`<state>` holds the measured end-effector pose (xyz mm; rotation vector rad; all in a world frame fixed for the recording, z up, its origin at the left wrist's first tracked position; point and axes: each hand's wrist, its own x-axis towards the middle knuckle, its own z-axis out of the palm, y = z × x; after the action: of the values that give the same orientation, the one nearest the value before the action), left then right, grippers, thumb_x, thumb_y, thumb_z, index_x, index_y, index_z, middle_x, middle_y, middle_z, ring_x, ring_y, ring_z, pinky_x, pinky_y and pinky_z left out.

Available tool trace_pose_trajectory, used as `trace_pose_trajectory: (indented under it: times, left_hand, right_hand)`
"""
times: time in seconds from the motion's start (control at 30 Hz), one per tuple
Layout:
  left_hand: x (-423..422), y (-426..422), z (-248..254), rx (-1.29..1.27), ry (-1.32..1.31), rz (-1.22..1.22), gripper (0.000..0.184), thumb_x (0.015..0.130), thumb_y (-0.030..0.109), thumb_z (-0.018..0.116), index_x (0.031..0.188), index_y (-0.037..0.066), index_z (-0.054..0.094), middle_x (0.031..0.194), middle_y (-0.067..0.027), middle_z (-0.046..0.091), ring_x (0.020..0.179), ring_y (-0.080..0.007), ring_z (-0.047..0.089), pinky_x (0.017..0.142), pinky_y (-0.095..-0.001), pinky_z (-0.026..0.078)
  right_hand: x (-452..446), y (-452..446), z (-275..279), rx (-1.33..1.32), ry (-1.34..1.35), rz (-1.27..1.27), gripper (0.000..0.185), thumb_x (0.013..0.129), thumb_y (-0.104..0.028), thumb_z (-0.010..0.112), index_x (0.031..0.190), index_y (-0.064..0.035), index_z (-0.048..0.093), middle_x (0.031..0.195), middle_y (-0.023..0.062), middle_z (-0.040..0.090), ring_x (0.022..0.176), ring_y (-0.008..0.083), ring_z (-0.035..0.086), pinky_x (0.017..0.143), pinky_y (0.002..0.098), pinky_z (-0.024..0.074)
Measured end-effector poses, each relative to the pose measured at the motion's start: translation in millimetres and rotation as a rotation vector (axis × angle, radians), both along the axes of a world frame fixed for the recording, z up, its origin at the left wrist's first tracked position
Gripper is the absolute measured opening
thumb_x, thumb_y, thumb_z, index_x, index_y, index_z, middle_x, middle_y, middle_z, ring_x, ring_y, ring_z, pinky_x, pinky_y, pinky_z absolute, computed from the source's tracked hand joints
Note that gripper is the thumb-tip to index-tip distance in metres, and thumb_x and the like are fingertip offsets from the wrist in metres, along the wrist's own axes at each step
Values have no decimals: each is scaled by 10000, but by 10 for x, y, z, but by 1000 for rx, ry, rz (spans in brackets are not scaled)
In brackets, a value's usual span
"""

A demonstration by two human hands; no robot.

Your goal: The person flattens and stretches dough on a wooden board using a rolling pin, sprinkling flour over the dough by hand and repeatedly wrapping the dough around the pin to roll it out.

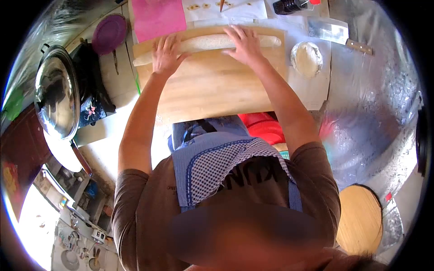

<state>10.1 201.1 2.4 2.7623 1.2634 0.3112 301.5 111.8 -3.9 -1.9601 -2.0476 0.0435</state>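
A long pale roll of dough lies across the far part of a wooden board, its right end a little higher in view than its left. My left hand rests on the dough toward its left end, fingers stretched forward and thumb out to the side. On the right part of the roll lies my right hand, flat with fingers spread. Neither hand is wrapped around anything.
Right of the board are a bowl of flour-like powder, a cleaver and a dark bottle. A pink sheet lies beyond the board. A lidded metal pot and a purple plate stand left.
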Motion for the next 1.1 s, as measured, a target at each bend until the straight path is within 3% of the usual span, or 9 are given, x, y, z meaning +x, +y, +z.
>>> trace_pose_trajectory:
  times: [0.07, 0.2, 0.4, 0.47, 0.63, 0.7, 0.8, 1.03, 1.1]
  left_hand:
    - [-179, -237, -75, -23, 41, -59, 568, 883, 341, 642, 1394, 132, 507, 1292, -67, 586, 1229, -257, 525, 1068, -547, 350]
    - [-508, -936, -111, 25, 115, -46, 590, 740, 207, 702, 1304, 112, 559, 1177, -64, 620, 1119, -250, 563, 982, -508, 403]
    - [-890, -2243, -71, -263, -31, -48, 779, 900, 552, 567, 1521, 124, 374, 1604, -119, 316, 1508, -319, 233, 1213, -577, 102]
    - [-743, -1966, -102, -259, -13, -1, 849, 913, 642, 489, 1549, 107, 312, 1623, -95, 283, 1510, -334, 213, 1202, -611, 87]
    - [-195, -853, -22, -139, 67, 113, 806, 966, 653, 364, 1571, 130, 259, 1639, -69, 244, 1528, -279, 163, 1203, -615, 35]
    - [179, -643, 218, -28, 346, 123, 785, 974, 624, 362, 1569, 121, 263, 1630, -78, 267, 1532, -249, 153, 1199, -619, 22]
    - [382, -1052, 75, -169, -35, 35, 796, 969, 650, 328, 1563, 121, 279, 1625, -55, 282, 1526, -243, 179, 1202, -614, 8]
    - [699, -374, -169, -111, -18, 85, 705, 996, 580, 370, 1545, 139, 328, 1615, -53, 300, 1508, -260, 228, 1189, -641, 78]
    - [796, -26, -188, 5, -50, 170, 673, 996, 536, 405, 1537, 143, 338, 1600, -51, 322, 1496, -263, 251, 1194, -628, 110]
  right_hand:
    - [45, -258, -1, -215, -84, 62, 674, 774, -327, 785, 1393, -266, 524, 1274, 14, 602, 1204, 249, 531, 967, 544, 370]
    - [-207, -1098, 120, -84, -129, 51, 648, 728, -245, 785, 1340, -279, 575, 1119, -37, 636, 1041, 218, 569, 858, 488, 381]
    - [-739, -2155, 343, -280, 96, 22, 665, 790, -401, 719, 1405, -221, 541, 1460, 18, 496, 1362, 289, 429, 1054, 602, 318]
    - [-695, -1960, 295, -287, 39, -28, 716, 826, -496, 666, 1451, -192, 493, 1574, 31, 368, 1478, 318, 276, 1118, 643, 236]
    - [-325, -688, 134, -106, 44, -134, 627, 911, -445, 606, 1446, -142, 486, 1547, 44, 407, 1478, 326, 275, 1126, 670, 217]
    - [-376, -389, 184, -43, 42, -196, 593, 923, -409, 602, 1438, -134, 496, 1532, 44, 430, 1475, 318, 285, 1131, 667, 215]
    - [-821, -759, 297, -149, 20, -80, 569, 919, -394, 611, 1418, -136, 520, 1499, 28, 466, 1477, 287, 290, 1128, 671, 212]
    - [-678, 13, -29, -88, -9, -70, 507, 971, -415, 535, 1403, -151, 541, 1514, 17, 450, 1490, 299, 249, 1112, 697, 209]
    - [-537, 356, -39, 48, -84, -165, 484, 982, -430, 514, 1370, -145, 558, 1474, 46, 492, 1434, 316, 345, 1096, 633, 294]
